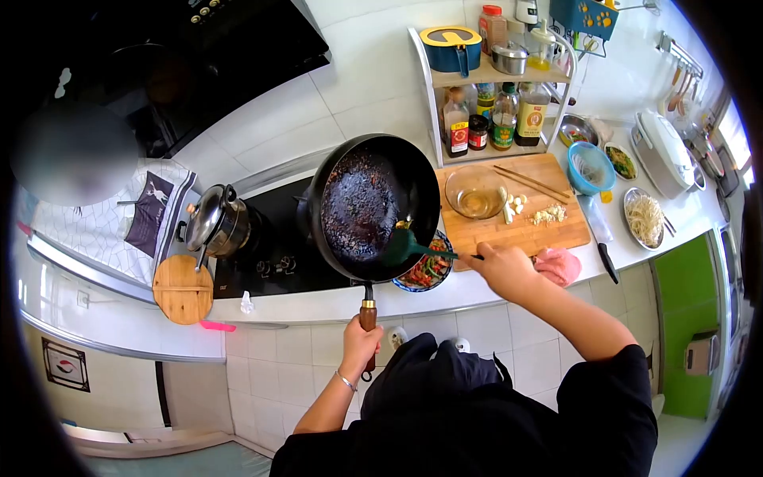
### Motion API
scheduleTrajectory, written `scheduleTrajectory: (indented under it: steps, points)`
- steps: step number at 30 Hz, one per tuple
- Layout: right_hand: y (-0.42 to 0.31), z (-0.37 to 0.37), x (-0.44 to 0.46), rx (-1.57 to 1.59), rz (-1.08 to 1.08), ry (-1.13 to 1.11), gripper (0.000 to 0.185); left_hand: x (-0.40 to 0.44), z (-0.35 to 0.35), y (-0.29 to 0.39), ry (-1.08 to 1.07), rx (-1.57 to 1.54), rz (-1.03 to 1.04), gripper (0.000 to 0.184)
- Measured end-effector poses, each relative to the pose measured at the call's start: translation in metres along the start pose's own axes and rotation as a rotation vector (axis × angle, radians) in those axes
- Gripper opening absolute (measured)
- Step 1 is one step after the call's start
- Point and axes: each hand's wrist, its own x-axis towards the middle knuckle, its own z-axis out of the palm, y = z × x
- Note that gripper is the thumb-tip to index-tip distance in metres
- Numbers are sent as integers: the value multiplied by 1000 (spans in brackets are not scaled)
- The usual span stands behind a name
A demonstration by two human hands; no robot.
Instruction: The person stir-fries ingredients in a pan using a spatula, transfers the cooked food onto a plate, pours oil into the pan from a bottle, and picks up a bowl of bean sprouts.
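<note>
My left hand (360,347) is wrapped round the wooden handle of a black wok (425,191), which is tilted up over the stove. Dark oily residue coats the wok's inside. My right hand (502,272) grips the handle of a dark green spatula (407,247), its blade low on the wok's right side with some food bits beside it. Partly under the wok, a patterned plate (445,282) holds sliced red and green food. Close to my right hand lies a pink cloth (558,266).
On the cutting board (477,236) are a glass bowl (469,205), chopsticks (531,181), garlic and chopped bits. A knife (608,261) lies right of it. Further right are a blue basket (590,168) and a noodle plate (644,219). A lidded pot (214,222) stands left.
</note>
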Motion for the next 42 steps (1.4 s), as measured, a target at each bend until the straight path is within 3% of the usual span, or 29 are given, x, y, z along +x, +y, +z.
scheduleTrajectory:
  steps: [8, 10, 11, 19, 21, 29, 35, 42]
  points:
    - [-9, 17, 25, 83, 103, 116, 54, -5, 9, -13, 127, 145, 72, 18]
    - [-18, 22, 17, 71, 85, -4, 59, -6, 11, -16, 162, 181, 76, 18]
    - [-18, 20, 12, 42, 46, -51, 52, -4, 11, -19, 187, 212, 94, 19]
    - [-9, -7, 22, 45, -19, -41, 49, 8, 8, -38, 295, 397, 212, 20]
    - [-7, -9, 20, 43, -38, -70, 49, 6, 7, -32, 363, 567, 307, 18]
    - [-2, -24, 1, -14, 1, -196, 50, 11, 3, -32, 432, 694, 297, 19]
    - [-9, -7, 16, 50, 118, -80, 53, 11, -1, -30, 430, 762, 282, 20]
    - [-15, 8, 2, 33, 71, -108, 54, 10, 2, -28, 464, 726, 298, 21]
